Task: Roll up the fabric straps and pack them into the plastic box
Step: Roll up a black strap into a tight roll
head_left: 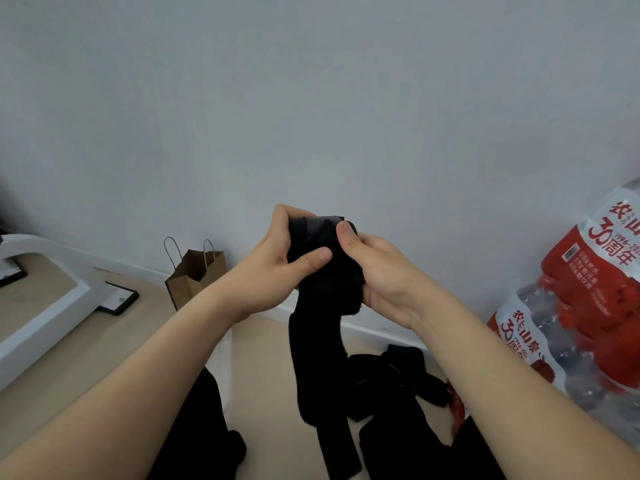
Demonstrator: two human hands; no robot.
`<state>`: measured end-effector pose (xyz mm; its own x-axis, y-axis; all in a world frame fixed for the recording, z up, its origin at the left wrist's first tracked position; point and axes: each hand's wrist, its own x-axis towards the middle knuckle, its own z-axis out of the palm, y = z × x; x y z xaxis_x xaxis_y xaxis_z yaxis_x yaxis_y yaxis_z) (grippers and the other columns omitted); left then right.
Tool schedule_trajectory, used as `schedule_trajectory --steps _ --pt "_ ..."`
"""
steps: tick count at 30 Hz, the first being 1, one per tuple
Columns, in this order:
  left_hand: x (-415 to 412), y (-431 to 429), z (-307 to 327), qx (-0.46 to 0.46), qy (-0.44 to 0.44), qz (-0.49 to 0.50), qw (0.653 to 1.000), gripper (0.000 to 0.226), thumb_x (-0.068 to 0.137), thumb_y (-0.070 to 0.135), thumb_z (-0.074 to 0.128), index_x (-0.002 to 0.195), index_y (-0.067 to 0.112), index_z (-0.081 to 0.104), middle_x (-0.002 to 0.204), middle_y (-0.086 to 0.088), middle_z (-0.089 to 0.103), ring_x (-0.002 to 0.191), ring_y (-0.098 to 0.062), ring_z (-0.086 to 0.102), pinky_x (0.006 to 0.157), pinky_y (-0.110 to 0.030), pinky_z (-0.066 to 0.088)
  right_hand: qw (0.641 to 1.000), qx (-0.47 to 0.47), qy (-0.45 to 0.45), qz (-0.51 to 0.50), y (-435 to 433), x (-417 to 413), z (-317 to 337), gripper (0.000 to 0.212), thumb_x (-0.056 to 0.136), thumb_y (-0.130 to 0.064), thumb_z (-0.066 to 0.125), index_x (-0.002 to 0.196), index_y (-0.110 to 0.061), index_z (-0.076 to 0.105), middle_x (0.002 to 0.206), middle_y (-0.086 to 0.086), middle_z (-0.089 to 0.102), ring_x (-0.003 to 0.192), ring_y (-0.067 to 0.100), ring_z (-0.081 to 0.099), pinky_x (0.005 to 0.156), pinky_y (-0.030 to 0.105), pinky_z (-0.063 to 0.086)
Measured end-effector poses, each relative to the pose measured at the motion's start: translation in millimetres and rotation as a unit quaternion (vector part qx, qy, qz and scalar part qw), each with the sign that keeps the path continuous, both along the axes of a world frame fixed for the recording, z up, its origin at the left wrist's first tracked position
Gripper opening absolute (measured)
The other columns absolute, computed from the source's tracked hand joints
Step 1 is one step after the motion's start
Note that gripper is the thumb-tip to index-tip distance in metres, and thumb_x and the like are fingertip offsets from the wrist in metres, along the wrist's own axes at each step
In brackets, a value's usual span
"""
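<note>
A black fabric strap (320, 358) is held up in front of the wall, its top end partly wound into a roll between both hands. My left hand (273, 268) grips the roll from the left, thumb across its front. My right hand (377, 275) grips it from the right, thumb on top. The strap's loose tail hangs down to the floor. More black straps (398, 379) lie in a heap on the floor below. A clear plastic box wall (221, 368) shows faintly behind my left forearm, with dark fabric (194, 431) by it.
A brown paper bag (194, 271) stands against the grey wall. Shrink-wrapped packs of water bottles with red labels (595, 299) are stacked at the right. A white frame piece (45, 299) lies on the beige floor at the left.
</note>
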<state>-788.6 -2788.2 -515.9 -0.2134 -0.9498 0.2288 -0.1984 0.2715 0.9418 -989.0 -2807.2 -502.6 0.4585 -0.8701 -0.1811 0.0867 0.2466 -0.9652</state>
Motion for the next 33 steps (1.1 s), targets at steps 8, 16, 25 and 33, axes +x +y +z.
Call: schedule_trajectory --steps 8,16,25,33 --pt "2.5 -2.7 6.2 0.026 0.076 0.047 0.996 0.022 0.108 0.040 0.063 0.124 0.028 0.055 0.108 -0.002 0.073 0.093 -0.014 0.076 0.071 -0.028 0.062 0.998 -0.034 0.003 -0.049 3.2 10.1 -6.5 0.041 0.106 -0.044 0.067 0.142 -0.023 0.062 0.123 0.008 0.081 0.110 0.030 0.080 0.081 0.041 0.066" --pt "1.1 -6.2 5.7 -0.038 0.061 0.061 0.996 0.031 0.103 0.008 0.070 0.123 0.031 0.066 0.112 0.004 0.073 0.101 -0.017 0.074 0.085 -0.038 0.066 0.993 -0.021 0.056 -0.098 -4.5 10.9 -4.9 0.030 0.100 -0.015 0.074 0.130 -0.011 0.070 0.116 0.012 0.082 0.106 0.028 0.080 0.089 0.036 0.065" --pt "-0.3 -4.4 7.1 0.003 0.096 0.031 0.995 0.023 0.112 0.023 0.055 0.119 0.023 0.077 0.125 -0.003 0.074 0.115 -0.019 0.074 0.095 -0.037 0.061 0.999 -0.006 0.017 -0.039 -0.2 7.5 0.7 0.040 0.109 -0.048 0.057 0.128 -0.018 0.074 0.090 -0.003 0.079 0.078 0.013 0.076 0.068 0.028 0.058" --pt "-1.8 -2.9 7.2 0.081 0.188 -0.029 0.978 0.058 0.084 0.008 0.059 0.141 0.017 0.061 0.132 -0.014 0.069 0.116 -0.025 0.068 0.109 -0.044 0.052 0.997 -0.020 -0.016 -0.069 -1.6 12.7 -1.9 0.037 0.113 -0.039 0.056 0.140 -0.015 0.065 0.131 0.015 0.077 0.120 0.033 0.076 0.090 0.042 0.060"
